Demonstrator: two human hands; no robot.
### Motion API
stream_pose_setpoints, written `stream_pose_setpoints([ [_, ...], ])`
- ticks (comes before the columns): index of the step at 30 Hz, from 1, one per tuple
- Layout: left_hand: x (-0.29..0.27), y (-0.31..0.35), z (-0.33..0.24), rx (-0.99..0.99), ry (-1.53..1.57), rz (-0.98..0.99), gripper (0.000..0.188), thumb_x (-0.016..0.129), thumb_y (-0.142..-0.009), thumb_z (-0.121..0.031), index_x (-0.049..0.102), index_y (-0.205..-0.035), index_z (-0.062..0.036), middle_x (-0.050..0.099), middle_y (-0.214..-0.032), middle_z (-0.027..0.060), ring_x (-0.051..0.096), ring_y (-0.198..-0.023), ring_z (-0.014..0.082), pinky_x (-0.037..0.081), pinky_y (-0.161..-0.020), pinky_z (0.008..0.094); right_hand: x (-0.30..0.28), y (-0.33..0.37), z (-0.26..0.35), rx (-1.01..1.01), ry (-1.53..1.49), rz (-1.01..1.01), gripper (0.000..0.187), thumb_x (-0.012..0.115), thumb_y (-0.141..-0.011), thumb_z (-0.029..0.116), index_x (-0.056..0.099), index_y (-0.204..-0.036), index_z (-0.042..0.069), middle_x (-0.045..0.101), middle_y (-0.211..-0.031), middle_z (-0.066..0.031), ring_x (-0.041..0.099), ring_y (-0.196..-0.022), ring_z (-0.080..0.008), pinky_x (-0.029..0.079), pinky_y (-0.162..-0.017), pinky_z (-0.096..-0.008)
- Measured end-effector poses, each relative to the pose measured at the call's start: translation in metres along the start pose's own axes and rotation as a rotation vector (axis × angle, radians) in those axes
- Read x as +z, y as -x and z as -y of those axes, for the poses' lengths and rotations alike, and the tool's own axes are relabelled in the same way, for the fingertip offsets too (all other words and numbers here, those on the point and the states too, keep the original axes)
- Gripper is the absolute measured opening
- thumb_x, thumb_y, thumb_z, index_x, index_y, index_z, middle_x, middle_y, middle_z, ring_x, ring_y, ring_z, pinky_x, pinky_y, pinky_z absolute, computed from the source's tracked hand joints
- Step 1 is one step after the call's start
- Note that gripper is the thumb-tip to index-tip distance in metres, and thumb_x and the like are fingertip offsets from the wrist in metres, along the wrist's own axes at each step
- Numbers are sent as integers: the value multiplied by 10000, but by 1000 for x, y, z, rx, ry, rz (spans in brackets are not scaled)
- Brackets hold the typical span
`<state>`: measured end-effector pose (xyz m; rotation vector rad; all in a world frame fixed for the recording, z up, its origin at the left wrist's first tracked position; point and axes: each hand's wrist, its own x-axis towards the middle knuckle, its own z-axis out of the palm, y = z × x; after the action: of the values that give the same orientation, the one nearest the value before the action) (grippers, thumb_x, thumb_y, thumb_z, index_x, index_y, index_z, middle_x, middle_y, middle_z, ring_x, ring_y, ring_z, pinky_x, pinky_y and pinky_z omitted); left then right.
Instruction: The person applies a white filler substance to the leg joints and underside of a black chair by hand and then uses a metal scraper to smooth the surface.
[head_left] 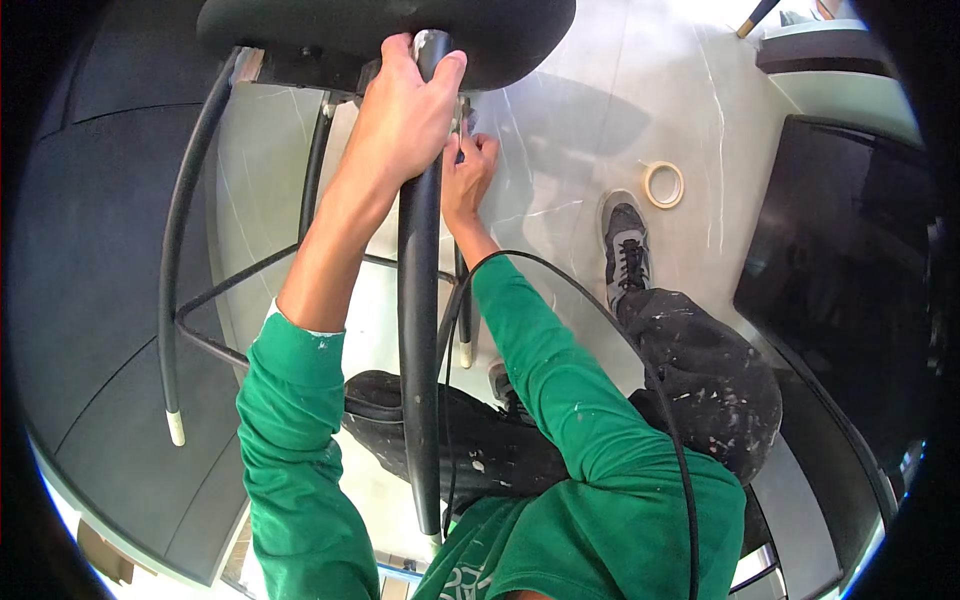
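A black stool with a dark padded seat (330, 35) is tipped so its legs point toward me. My left hand (405, 115) is wrapped round the upper end of the nearest black leg (420, 300), close to the seat. Whitish filler or bare patches show at that leg's top. Just behind the same leg, my right hand (472, 180) is closed on a thin tool, partly hidden, with a dark grip and a pale end against the joint under the seat. Whether it is a putty knife I cannot tell.
A roll of masking tape (663, 185) lies on the pale tiled floor (540, 215) beside my shoe (627, 250). A black cable (665, 400) loops over my right arm. Dark panels (120, 260) stand at left, and a glossy black panel (840, 240) at right.
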<state>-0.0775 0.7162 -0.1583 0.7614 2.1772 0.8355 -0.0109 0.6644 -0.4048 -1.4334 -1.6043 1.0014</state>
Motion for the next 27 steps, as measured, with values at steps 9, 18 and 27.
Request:
stream_pose_setpoints([
  [9, -3, -12, 21, 65, -104, -47, 668, 600, -1023, -425, 417, -1457, 48, 616, -719, 65, 614, -571, 161, 520, -576, 328, -4, 16, 0, -23, 107, 61, 350, 693, -930, 135, 731, -1267, 52, 579, -979, -168, 571, -996, -354, 439, -874, -483],
  [18, -5, -16, 29, 87, -126, -59, 663, 604, -1022, -429, 422, -1454, 41, 618, -729, 65, 608, -570, 159, 519, -574, 328, -1, 22, 7, 23, 165, 54, 352, 682, -943, 150, 724, -1285, 78, 581, -995, -150, 574, -1012, -350, 427, -859, -507],
  [27, -3, -18, 36, 126, -117, -68, 654, 629, -1010, -423, 448, -1417, 56, 612, -714, 63, 605, -561, 156, 519, -557, 329, 2, 19, 12, 11, 159, 18, 358, 696, -928, 148, 723, -1278, 76, 580, -1004, -123, 576, -1023, -334, 417, -865, -505],
])
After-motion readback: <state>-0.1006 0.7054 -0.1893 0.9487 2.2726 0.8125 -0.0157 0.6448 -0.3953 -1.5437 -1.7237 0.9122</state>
